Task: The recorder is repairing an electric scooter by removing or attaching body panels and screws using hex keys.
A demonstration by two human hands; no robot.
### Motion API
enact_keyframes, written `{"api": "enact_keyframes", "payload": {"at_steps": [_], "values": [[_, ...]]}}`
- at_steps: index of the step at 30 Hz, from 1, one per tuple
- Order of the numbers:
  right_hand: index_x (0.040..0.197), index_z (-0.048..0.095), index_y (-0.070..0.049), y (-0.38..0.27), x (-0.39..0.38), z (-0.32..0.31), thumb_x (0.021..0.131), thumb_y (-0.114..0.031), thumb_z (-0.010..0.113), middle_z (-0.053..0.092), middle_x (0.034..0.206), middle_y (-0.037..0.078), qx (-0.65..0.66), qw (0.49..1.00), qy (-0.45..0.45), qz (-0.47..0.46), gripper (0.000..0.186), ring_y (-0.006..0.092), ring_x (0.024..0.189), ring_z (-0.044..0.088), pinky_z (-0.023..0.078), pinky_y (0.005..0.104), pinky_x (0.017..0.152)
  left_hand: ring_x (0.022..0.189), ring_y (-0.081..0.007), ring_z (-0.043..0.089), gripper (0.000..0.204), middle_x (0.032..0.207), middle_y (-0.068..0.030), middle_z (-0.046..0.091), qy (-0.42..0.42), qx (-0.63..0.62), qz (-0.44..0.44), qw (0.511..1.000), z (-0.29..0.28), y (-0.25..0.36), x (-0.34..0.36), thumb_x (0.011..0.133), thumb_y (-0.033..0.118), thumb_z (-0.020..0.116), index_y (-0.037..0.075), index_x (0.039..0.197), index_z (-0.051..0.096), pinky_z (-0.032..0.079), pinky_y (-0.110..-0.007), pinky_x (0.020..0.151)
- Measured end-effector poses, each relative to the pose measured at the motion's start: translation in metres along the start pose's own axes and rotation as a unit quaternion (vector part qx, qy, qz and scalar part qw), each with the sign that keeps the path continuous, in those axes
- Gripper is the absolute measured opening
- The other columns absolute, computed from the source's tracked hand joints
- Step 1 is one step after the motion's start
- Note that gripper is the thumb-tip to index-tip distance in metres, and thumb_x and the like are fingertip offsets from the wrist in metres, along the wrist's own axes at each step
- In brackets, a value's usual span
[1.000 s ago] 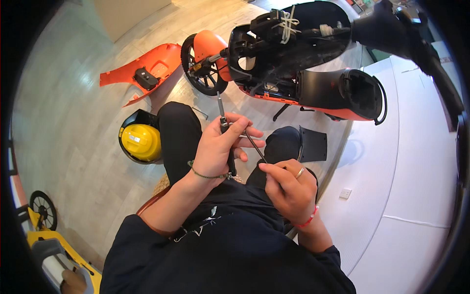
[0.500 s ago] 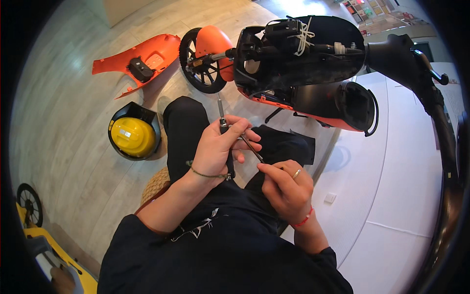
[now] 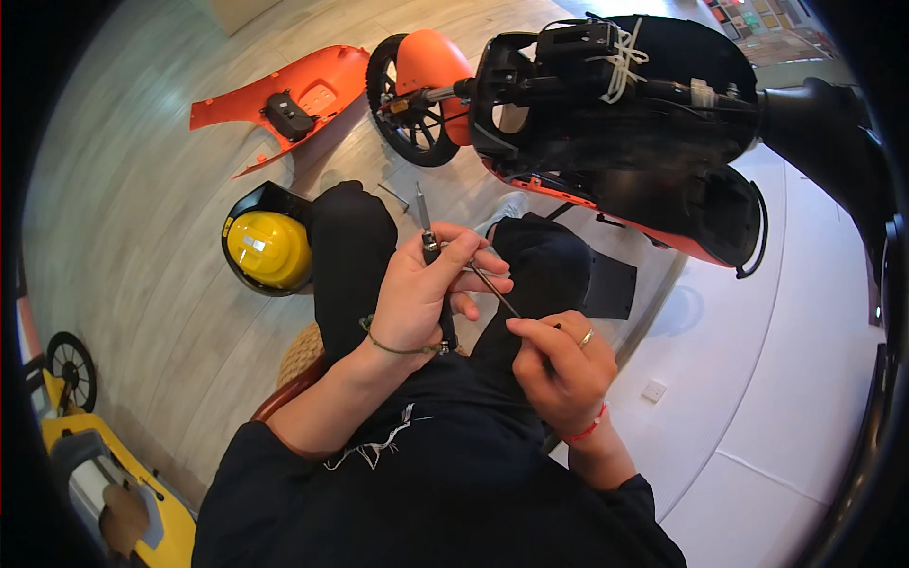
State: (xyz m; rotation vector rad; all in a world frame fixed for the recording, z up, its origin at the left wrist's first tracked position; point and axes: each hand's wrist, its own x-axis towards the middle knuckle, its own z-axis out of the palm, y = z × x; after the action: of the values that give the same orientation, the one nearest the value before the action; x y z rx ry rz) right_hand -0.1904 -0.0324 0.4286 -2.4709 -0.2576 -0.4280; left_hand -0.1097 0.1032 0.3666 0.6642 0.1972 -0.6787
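Observation:
My left hand (image 3: pixel 426 284) is wrapped round a black-handled tool (image 3: pixel 431 246) with a silver shaft (image 3: pixel 422 208) pointing up. A thin metal rod (image 3: pixel 494 289) slants down from between its fingers to my right hand (image 3: pixel 563 369), whose fingers are closed on the rod's lower end. Both hands are over my lap and black-trousered knees (image 3: pixel 540 260). Just ahead stands a scooter with an orange front fender (image 3: pixel 426 66) and exposed black inner body (image 3: pixel 644 128).
An orange panel (image 3: pixel 336 95) lies upper left, a yellow helmet (image 3: pixel 270 251) by my left knee, a small metal tool (image 3: pixel 393 196) and black plate (image 3: pixel 611 284) on the floor (image 3: pixel 151 246). A yellow-framed wheeled object (image 3: pixel 161 511) sits lower left, a white platform (image 3: pixel 739 379) right.
My view shifts slightly, moving the scooter a little right in the picture. A light shoe between my knees shows more. Both hands keep nearly the same grip and position.

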Motion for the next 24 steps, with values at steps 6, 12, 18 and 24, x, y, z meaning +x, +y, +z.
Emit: {"api": "enact_keyframes", "payload": {"at_steps": [6,12,18,24], "values": [[0.083,0.063,-0.002,0.010,0.003,0.006,0.059,0.008,0.060,0.053,0.063,0.007,0.052,0.998,0.003,0.025,0.026,0.0204,0.056,0.052,0.041,0.0289,0.050,0.071,-0.0171,0.064,0.020,0.083,-0.0118,0.061,0.037,0.023,0.030,0.999,0.001,-0.003,0.002,0.090,0.023,0.051,0.004,0.095,0.049,0.043,-0.017,0.040],[0.085,0.062,-0.002,0.019,-0.003,0.004,0.064,0.008,0.058,0.054,0.064,0.008,0.100,0.994,-0.001,0.044,0.024,0.0203,0.055,0.053,0.042,0.0277,0.050,0.073,-0.0170,0.064,0.019,0.084,-0.0113,0.062,0.044,0.032,0.045,0.997,0.002,-0.012,0.000,0.091,0.023,0.051,0.004,0.096,0.050,0.043,-0.016,0.042],[0.096,0.061,-0.001,0.028,-0.022,0.008,0.076,0.006,0.054,0.056,0.067,0.009,0.197,0.968,0.015,0.158,0.022,0.0153,0.057,0.055,0.042,0.0241,0.053,0.075,-0.0165,0.064,0.019,0.087,-0.0119,0.062,0.039,0.049,0.047,0.997,0.009,-0.023,0.007,0.091,0.023,0.051,0.004,0.096,0.050,0.043,-0.017,0.044],[0.109,0.054,0.005,0.025,-0.046,0.023,0.086,0.002,0.047,0.062,0.079,0.010,0.354,0.878,0.086,0.311,0.024,0.0123,0.068,0.059,0.046,0.0229,0.060,0.074,-0.0154,0.064,0.019,0.086,-0.0119,0.063,0.053,0.049,0.022,0.997,0.015,-0.044,0.018,0.090,0.022,0.052,0.004,0.095,0.051,0.043,-0.017,0.045]]}}
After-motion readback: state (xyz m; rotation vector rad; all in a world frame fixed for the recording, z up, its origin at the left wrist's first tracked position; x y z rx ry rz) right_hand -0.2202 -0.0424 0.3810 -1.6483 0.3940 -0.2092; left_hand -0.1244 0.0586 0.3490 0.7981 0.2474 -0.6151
